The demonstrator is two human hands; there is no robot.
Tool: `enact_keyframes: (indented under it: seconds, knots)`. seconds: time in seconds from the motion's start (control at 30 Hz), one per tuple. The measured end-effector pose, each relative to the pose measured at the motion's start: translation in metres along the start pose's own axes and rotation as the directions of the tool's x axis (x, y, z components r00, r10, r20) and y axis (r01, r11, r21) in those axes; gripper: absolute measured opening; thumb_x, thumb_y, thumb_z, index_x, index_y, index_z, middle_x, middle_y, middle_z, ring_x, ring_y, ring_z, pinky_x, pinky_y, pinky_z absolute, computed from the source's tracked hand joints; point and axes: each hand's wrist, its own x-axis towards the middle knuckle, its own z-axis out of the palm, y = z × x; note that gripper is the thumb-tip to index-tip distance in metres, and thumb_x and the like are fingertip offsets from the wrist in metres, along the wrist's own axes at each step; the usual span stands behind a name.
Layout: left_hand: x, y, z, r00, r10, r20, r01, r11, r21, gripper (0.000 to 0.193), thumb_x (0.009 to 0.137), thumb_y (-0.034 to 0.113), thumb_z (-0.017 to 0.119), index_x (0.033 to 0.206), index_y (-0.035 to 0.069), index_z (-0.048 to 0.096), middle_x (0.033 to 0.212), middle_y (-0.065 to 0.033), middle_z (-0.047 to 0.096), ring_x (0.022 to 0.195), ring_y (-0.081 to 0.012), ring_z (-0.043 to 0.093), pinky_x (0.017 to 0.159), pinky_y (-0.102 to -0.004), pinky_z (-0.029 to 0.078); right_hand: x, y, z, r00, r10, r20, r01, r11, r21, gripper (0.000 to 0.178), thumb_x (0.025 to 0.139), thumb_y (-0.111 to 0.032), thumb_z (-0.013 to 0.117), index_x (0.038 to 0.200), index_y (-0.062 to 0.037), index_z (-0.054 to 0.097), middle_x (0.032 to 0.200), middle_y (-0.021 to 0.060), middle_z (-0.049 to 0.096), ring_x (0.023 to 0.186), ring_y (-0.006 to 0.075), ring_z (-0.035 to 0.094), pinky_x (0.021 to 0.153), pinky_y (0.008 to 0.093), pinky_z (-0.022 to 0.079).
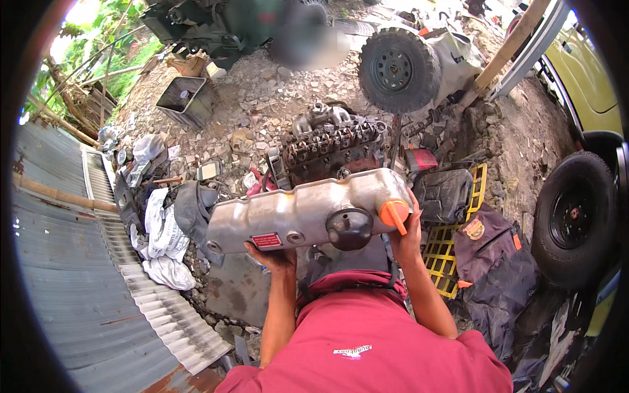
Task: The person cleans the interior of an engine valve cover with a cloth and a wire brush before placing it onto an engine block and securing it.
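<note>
A long silver valve cover is held up in front of my body, tilted slightly with its right end higher. My left hand grips its near lower edge, beside a small red label. Around its right end wraps my right hand, next to the orange oil filler cap. A round black fitting sticks out of the cover's near side. Just beyond stands an engine on the ground, its rocker gear uncovered on top. The fingers under the cover are partly hidden.
Corrugated metal sheets line the left. White sacks lie beside them. A black bin and a large tyre stand farther off. On the right are a yellow crate, dark clothing and a vehicle's wheel.
</note>
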Motion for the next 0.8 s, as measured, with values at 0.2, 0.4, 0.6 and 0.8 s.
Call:
enact_keyframes:
  seconds: [0.2,0.4,0.6,0.8]
  knots:
    - [0.014,0.041,0.026,0.923,-0.091,0.374,0.092,0.996,0.017,0.098,0.082,0.081,0.054,0.15,0.012,0.039,0.155,-0.0103,0.039,0.143,-0.0321,0.035,0.117,-0.054,0.031,0.044,0.061,-0.051,0.97,0.201,-0.135,-0.113,0.87,0.48,0.079,0.095,-0.073,0.038,0.146,-0.0131,0.044,0.138,0.0068,0.055,0.13,0.0269,0.05,0.113,0.0457,0.036]
    - [0.058,0.048,0.053,0.997,0.039,-0.074,-0.03,0.992,0.123,0.107,0.075,0.09,0.049,0.147,0.011,0.043,0.151,-0.0115,0.041,0.14,-0.0325,0.038,0.116,-0.0562,0.03,0.085,0.065,-0.091,0.964,0.158,-0.214,-0.087,0.948,0.306,0.085,0.09,-0.077,0.043,0.142,-0.0094,0.049,0.14,0.0078,0.055,0.128,0.0285,0.053,0.109,0.0463,0.041]
    - [0.075,-0.012,0.058,0.965,0.015,-0.261,0.017,0.993,0.12,0.086,0.084,0.072,0.05,0.144,0.011,0.046,0.149,-0.0124,0.045,0.137,-0.035,0.043,0.114,-0.0565,0.034,0.132,0.038,-0.112,0.93,0.356,-0.089,-0.279,0.844,0.457,0.105,0.076,-0.094,0.042,0.134,-0.0077,0.057,0.116,0.006,0.067,0.107,0.0224,0.062,0.092,0.041,0.049]
    - [0.127,-0.088,0.078,0.999,0.02,0.049,-0.018,0.999,-0.033,0.079,0.083,0.063,0.055,0.142,0.01,0.049,0.141,-0.0239,0.05,0.131,-0.0441,0.047,0.116,-0.0556,0.032,0.233,0.036,-0.135,0.933,0.325,0.154,-0.345,0.686,0.64,0.07,0.092,-0.071,0.049,0.124,-0.0108,0.064,0.143,0.0233,0.051,0.129,0.0343,0.052,0.11,0.0489,0.04]
